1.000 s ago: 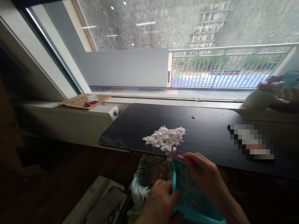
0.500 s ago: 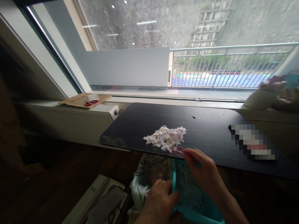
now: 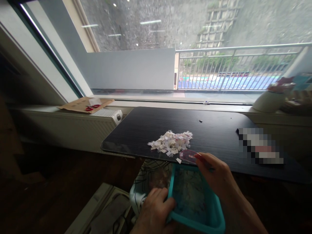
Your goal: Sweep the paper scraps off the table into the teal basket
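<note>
My left hand [image 3: 156, 208] is closed over the left rim of a teal plastic bin [image 3: 192, 225], its thumb on the rim. The bin sits below the table's front edge, with many small paper bits [image 3: 190, 191] inside. Between the thumb and fingers of my right hand [image 3: 215, 169] is a flat, see-through pink oval piece [image 3: 187, 156]; its exact kind is unclear. This piece lies low at the table edge, beside the right front of a heap of white paper scraps [image 3: 172, 142]. One loose scrap [image 3: 178, 160] rests at the very edge, left of the pink piece.
The black table [image 3: 146, 120] stands against the window sill. At its right lies a blurred-out object [image 3: 260, 146]. Red scissors [image 3: 92, 107] rest on brown paper [image 3: 70, 105] above a radiator [image 3: 107, 122]. A patterned cloth or bag [image 3: 138, 191] hangs left of the bin.
The teal bin has shifted left along with my left hand. My right hand has drawn the pink piece slightly right, and one scrap now lies apart from the heap at the edge.
</note>
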The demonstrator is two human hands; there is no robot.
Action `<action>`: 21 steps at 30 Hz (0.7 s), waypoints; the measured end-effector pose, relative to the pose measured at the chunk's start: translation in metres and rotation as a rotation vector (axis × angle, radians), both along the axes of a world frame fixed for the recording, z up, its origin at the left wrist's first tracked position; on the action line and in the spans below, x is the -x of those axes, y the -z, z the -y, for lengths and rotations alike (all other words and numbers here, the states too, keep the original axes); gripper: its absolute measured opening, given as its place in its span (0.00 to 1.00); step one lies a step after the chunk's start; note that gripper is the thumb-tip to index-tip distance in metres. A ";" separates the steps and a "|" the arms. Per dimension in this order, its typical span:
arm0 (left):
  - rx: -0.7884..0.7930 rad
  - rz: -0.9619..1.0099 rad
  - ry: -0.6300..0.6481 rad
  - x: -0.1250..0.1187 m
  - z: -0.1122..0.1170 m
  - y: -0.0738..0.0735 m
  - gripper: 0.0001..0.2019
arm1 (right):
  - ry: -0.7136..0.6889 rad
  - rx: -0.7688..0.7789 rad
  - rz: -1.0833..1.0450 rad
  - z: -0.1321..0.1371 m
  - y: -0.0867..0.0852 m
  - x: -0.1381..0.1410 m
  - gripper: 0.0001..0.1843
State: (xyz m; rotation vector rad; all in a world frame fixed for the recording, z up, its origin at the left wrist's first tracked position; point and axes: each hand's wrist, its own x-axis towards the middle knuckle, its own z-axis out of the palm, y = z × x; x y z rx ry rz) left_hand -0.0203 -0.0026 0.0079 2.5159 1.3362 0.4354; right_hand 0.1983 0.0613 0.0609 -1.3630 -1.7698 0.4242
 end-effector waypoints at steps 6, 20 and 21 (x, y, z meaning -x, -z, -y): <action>-0.024 0.042 -0.107 0.019 0.004 -0.002 0.07 | -0.026 0.011 0.005 0.003 0.002 0.000 0.10; 0.015 -0.015 -0.134 0.018 0.003 -0.003 0.08 | 0.007 -0.008 -0.018 -0.009 0.012 0.003 0.10; 0.019 -0.018 -0.138 0.018 0.003 -0.003 0.08 | 0.013 -0.010 -0.022 -0.008 0.011 0.003 0.10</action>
